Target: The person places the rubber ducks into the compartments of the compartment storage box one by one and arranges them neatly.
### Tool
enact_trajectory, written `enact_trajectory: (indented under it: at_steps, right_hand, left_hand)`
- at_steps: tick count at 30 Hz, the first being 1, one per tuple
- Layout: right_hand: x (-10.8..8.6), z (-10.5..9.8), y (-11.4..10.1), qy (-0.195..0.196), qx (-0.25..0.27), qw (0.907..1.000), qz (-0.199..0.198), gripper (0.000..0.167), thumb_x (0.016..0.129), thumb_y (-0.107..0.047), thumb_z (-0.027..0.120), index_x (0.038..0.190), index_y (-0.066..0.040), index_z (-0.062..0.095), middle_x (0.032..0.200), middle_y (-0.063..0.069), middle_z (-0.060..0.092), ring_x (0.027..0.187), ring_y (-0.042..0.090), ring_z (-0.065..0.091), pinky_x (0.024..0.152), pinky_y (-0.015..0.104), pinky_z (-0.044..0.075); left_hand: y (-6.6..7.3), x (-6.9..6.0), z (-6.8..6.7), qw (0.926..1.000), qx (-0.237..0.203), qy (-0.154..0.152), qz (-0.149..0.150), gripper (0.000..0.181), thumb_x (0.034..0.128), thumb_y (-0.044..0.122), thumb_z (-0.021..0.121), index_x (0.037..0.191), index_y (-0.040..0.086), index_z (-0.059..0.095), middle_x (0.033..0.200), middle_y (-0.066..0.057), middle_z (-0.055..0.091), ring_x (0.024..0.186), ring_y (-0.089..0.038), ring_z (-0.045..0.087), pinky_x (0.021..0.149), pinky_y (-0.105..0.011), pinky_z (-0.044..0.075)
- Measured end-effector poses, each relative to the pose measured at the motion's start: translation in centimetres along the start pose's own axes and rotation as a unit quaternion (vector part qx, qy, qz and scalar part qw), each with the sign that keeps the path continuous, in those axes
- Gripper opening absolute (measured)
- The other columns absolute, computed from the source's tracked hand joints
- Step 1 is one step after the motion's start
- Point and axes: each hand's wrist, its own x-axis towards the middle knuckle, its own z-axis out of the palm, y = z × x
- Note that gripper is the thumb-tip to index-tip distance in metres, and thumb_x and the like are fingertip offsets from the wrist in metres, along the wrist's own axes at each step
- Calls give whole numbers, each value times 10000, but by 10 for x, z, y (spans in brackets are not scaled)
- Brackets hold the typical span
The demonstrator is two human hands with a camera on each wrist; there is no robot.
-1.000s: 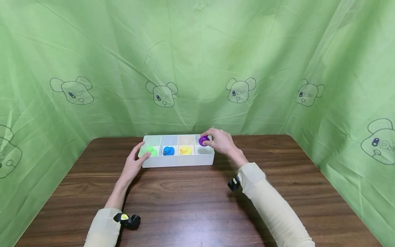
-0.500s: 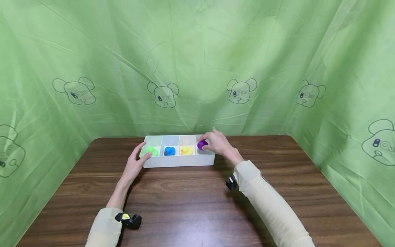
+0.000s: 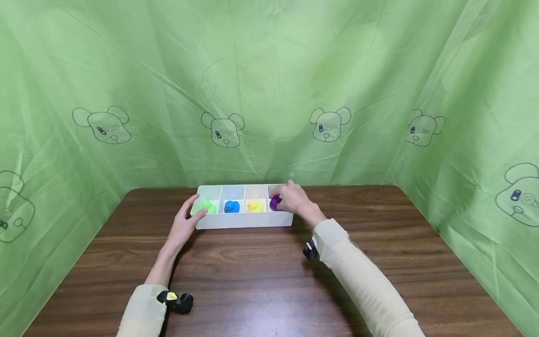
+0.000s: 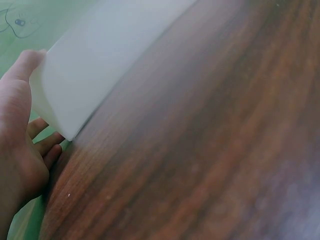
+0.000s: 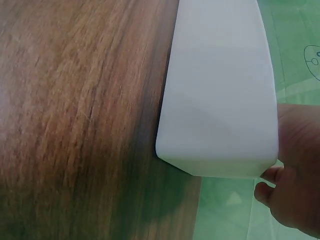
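A white tray with compartments stands near the table's far edge. From left to right it holds a green rubber duck, a blue one, a yellow one and a purple one. My left hand grips the tray's left end, its thumb over the front rim; the left wrist view has the fingers along that end. My right hand reaches into the rightmost compartment and holds the purple duck, partly hidden by the fingers. In the right wrist view the tray's wall hides the fingertips.
The brown wooden table extends in front of the tray. Green cloth with bear-head drawings hangs behind and on both sides. A small black device is strapped to each sleeved wrist.
My right hand has lowered the purple duck from near the rim deeper into the rightmost compartment. The left hand has kept its grip on the tray.
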Motion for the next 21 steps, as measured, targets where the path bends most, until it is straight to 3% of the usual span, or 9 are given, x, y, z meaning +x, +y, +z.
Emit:
enact_trajectory:
  at_steps: [8, 14, 21]
  right_hand:
    - [-8, -3, -1, 239, 136, 9995, -148, 365, 808, -161, 805, 1168, -166, 741, 1239, 6, 704, 1007, 277, 491, 872, 430, 419]
    - [-20, -6, 4, 465, 711, 9957, -361, 325, 874, -192, 743, 1191, -122, 722, 1283, 75, 661, 1085, 305, 477, 933, 451, 393]
    - [-36, -4, 11, 1121, 1209, 9846, -574, 326, 884, -205, 733, 1197, -116, 711, 1278, 64, 649, 1151, 300, 478, 981, 447, 391]
  left_hand:
    - [2, 1, -1, 10000, -20, -35, -58, 760, 942, 404, 673, 1575, 262, 278, 1664, -67, 147, 1509, -324, 104, 1179, -614, 159]
    - [3, -1, -1, 10000, -8, 20, -15, 755, 925, 474, 671, 1561, 313, 299, 1662, -52, 159, 1505, -308, 130, 1181, -598, 173]
    - [3, -1, -3, 10000, 6, 11, 26, 757, 926, 490, 663, 1563, 304, 297, 1664, -63, 148, 1495, -324, 146, 1170, -598, 197]
